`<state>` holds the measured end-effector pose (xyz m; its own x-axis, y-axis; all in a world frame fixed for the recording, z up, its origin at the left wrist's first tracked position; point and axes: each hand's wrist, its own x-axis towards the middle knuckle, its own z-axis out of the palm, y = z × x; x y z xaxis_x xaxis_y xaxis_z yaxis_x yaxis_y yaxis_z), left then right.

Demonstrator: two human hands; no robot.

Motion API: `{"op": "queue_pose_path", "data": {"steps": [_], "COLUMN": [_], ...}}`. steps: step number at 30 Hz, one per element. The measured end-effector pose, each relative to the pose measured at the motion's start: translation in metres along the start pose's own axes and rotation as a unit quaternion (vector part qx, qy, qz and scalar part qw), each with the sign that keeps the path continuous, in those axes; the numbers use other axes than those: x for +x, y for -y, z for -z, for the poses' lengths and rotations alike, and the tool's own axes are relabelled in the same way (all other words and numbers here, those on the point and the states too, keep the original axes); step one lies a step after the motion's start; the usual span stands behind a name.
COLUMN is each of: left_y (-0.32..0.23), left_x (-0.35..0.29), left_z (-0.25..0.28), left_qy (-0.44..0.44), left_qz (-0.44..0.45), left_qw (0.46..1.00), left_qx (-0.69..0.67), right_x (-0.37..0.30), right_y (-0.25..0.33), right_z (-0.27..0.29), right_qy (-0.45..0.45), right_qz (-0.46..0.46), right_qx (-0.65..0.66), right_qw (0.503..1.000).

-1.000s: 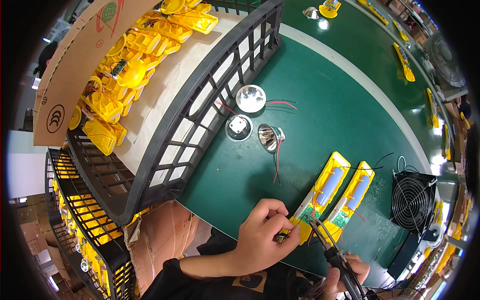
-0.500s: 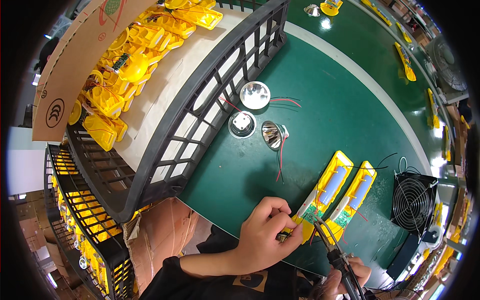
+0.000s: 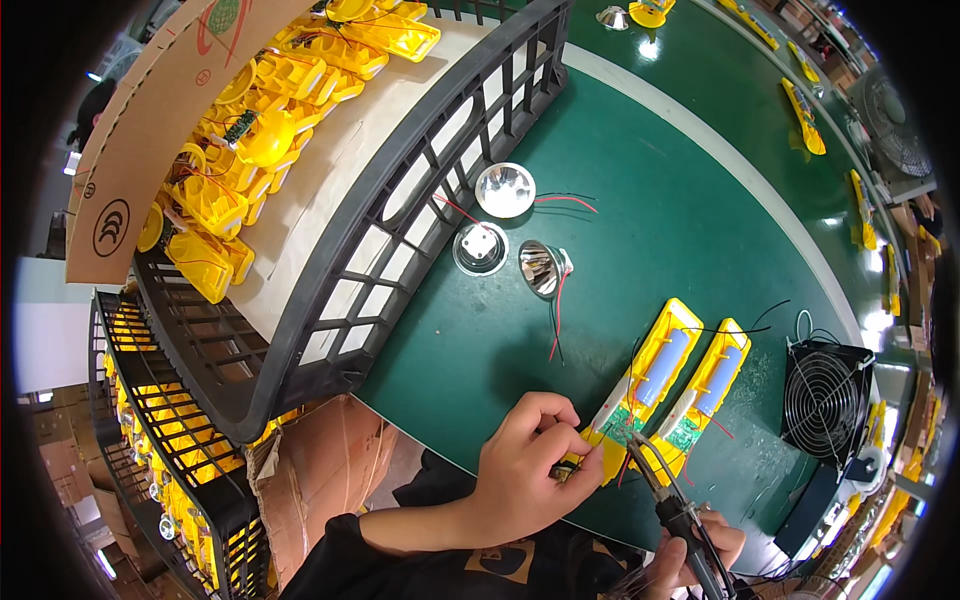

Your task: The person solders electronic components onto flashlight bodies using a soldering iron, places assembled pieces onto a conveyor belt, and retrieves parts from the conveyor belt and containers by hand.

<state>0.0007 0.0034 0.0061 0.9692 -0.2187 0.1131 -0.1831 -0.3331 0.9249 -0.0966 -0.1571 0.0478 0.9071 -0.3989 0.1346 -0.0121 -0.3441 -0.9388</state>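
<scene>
Two long yellow plastic housings lie side by side on the bench: the left housing [image 3: 673,318] and the right housing [image 3: 735,335]. Each carries a blue cylindrical battery [image 3: 662,368], a small green circuit board [image 3: 622,422], and thin red and black wires. My left hand [image 3: 530,465] is closed in a pinch at the near end of the left housing; what its fingertips grip is hidden. My right hand [image 3: 668,565] grips a soldering iron [image 3: 685,525], partly covering its handle. The iron's tip is at the left housing's circuit board.
Three silver reflector cups with wires, one of them a tilted cup [image 3: 541,268], lie beyond my hands. A black plastic crate [image 3: 300,350] borders the left, with yellow housings piled past it. A small black fan [image 3: 828,405] stands right. Across the bench, more yellow parts [image 3: 803,115] lie spaced out.
The whole view has shifted slightly. Both hands keep nearly the same place, and the iron's tip stays at the left housing's circuit board.
</scene>
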Motion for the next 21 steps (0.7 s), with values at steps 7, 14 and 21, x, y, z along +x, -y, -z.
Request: {"op": "queue_pose_path", "data": {"steps": [7,14,21], "left_y": [0.002,0.003,0.003], "left_x": [0.001,0.000,0.000], "left_z": [0.000,0.001,0.001], "left_qy": [-0.007,0.000,-0.008], "left_qz": [-0.021,0.001,-0.006], "left_qw": [1.000,1.000,1.000], "left_qx": [-0.002,-0.008,-0.018], "right_x": [0.007,0.001,-0.010], "right_y": [0.008,0.001,-0.002], "right_z": [0.011,0.000,-0.022], "right_qy": [0.133,0.039,-0.112], "right_qz": [-0.069,0.054,0.001], "right_qx": [-0.031,-0.013,-0.093], "right_qw": [0.988,0.998,0.989]}}
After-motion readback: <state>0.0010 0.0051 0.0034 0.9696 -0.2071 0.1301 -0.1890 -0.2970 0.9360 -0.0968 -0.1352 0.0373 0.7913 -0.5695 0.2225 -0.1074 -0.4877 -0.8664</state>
